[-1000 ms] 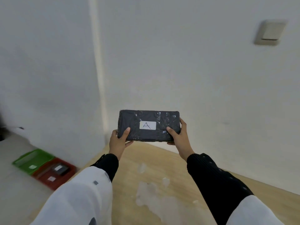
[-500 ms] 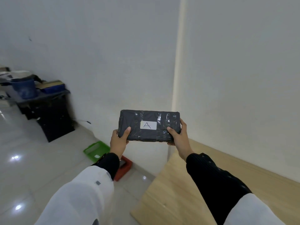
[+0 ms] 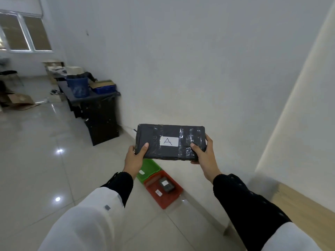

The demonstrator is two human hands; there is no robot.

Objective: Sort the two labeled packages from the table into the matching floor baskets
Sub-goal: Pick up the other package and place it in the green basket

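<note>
A black wrapped package with a white label marked A is held up in front of me at chest height. My left hand grips its left end and my right hand grips its right end. Below it, on the floor by the wall, a green basket and a red basket stand side by side, each with a small white label. A second black package with a white label lies inside the red basket. The held package hides part of the green basket.
The wooden table's corner shows at the right edge. A black desk with a blue bucket and boxes stands against the wall further left. Flattened cardboard lies on the shiny tiled floor at far left.
My view has swung left, away from the table and toward the floor. Both baskets have come into fuller view below the package. Both hands keep the same hold on the package.
</note>
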